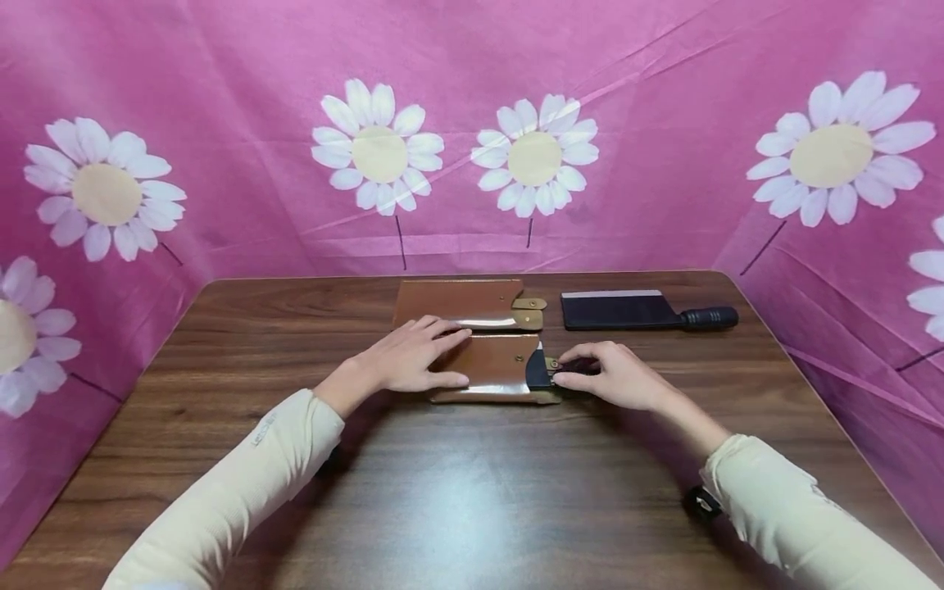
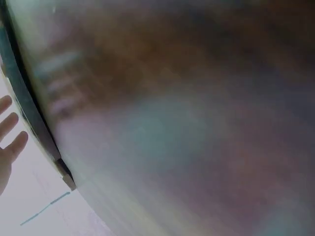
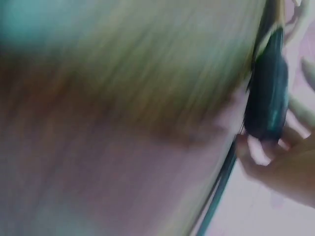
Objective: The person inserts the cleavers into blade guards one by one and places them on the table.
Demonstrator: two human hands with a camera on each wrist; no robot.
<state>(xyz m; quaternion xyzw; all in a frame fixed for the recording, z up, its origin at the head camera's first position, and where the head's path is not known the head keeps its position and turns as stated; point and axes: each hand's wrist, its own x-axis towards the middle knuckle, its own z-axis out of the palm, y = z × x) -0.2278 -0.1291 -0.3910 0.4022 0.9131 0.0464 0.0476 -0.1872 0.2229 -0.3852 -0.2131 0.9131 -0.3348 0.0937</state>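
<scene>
A brown leather sheath (image 1: 497, 360) lies in the middle of the table, with most of a dark cleaver (image 1: 538, 370) inside it. Only the heel of the blade and the handle stick out on the right. My left hand (image 1: 413, 356) rests on the sheath's left part, fingers spread and fairly straight. At the other side my right hand (image 1: 619, 377) holds the cleaver's handle between thumb and fingers. In the right wrist view that black handle (image 3: 268, 98) shows beside the curled fingers (image 3: 246, 152). The left wrist view catches only some left fingertips at its edge.
Behind lies a larger brown sheath (image 1: 457, 301) with its strap (image 1: 529, 304) at the right end. To its right is a second dark cleaver (image 1: 619, 311), handle pointing right. A pink flowered cloth (image 1: 457, 49) hangs around the wooden table (image 1: 354, 508).
</scene>
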